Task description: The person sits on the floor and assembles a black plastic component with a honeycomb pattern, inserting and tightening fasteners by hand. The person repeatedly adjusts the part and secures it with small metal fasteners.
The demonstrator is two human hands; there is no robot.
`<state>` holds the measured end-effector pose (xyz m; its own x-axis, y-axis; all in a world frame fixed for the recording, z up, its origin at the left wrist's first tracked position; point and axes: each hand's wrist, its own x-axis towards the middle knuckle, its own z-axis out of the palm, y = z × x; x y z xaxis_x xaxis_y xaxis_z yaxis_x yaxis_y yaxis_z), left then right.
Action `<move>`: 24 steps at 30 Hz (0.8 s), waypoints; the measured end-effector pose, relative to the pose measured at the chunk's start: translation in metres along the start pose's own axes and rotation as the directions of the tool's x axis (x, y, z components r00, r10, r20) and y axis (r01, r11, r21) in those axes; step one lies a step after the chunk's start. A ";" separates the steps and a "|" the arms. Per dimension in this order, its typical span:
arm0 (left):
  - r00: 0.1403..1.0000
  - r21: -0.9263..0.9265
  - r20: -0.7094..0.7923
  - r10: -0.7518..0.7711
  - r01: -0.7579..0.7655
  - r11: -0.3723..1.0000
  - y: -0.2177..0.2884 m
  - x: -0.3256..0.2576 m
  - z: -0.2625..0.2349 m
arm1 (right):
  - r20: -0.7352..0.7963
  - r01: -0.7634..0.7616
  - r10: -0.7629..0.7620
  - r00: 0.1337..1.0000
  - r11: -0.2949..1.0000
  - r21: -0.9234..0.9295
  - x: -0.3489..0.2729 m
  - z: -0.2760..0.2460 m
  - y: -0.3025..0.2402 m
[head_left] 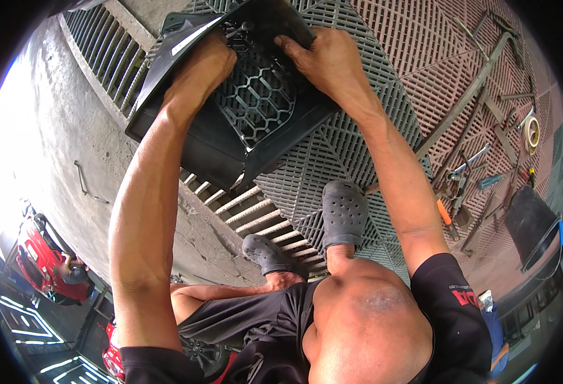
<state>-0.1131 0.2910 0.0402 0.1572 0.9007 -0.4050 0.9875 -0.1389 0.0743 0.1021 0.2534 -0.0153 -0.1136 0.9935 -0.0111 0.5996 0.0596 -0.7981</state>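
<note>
A large black plastic car trim part [198, 137] with a honeycomb grille [256, 102] in its middle is held tilted above the floor at the top of the view. Between its raised left side and the grille, my left hand [208, 61] reaches in with curled fingers. The fingertips, and whatever they grip, are hidden. My right hand [329, 61] is closed on the part's upper right edge, thumb on the near face and the other fingers mostly out of sight. Near the part's lower end, a thin piece hangs down.
Slatted grey and red floor tiles [358, 153] lie beneath, beside a metal drain grating [249, 208] and concrete. Several tools lie at right, including a long bar [467, 96], an orange-handled tool [444, 214] and a tape roll [532, 132]. A wrench [80, 178] lies left; a red vehicle [38, 256] stands beyond.
</note>
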 end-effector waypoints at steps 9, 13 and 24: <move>0.987 -0.215 0.033 -0.157 0.161 0.963 0.019 -0.012 0.014 | -0.011 -0.001 0.001 1.000 1.000 -0.018 0.001 0.001 0.000; 0.976 -0.231 0.055 -0.208 0.216 0.949 0.021 -0.009 0.016 | -0.016 -0.018 0.018 1.000 1.000 -0.003 0.002 0.001 0.001; 0.852 -0.747 0.212 -0.479 0.457 0.483 0.058 0.003 0.055 | -0.031 0.019 -0.018 0.999 1.000 0.005 0.002 0.002 -0.001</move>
<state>-0.0547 0.2630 -0.0071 -0.3369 0.7466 -0.5737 0.5409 0.6522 0.5311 0.0993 0.2548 -0.0158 -0.0996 0.9948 0.0226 0.5931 0.0776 -0.8014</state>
